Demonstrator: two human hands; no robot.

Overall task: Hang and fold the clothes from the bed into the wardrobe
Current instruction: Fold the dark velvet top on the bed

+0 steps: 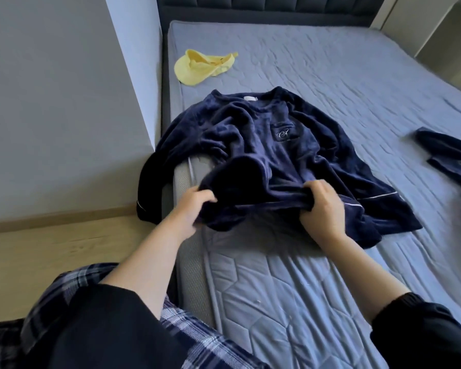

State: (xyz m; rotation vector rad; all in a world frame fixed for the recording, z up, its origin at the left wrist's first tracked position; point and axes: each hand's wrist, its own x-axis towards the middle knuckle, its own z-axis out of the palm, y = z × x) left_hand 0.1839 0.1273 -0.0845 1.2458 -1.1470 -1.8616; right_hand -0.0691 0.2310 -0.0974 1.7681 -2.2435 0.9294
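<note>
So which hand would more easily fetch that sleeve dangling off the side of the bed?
Probably the left. The left hand grips the hem of the navy top right beside the hanging sleeve at the bed edge. The right hand grips the hem farther in and would have to cross over.

top [264, 145]: plush velvety cloth | bed [330, 75]: matt quilted fabric

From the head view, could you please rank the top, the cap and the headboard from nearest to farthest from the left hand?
1. Top: gripped at its hem by the left hand, at the near left edge of the bed.
2. Cap: farther up the bed, by its left edge.
3. Headboard: at the far end, beyond the cap.
</note>
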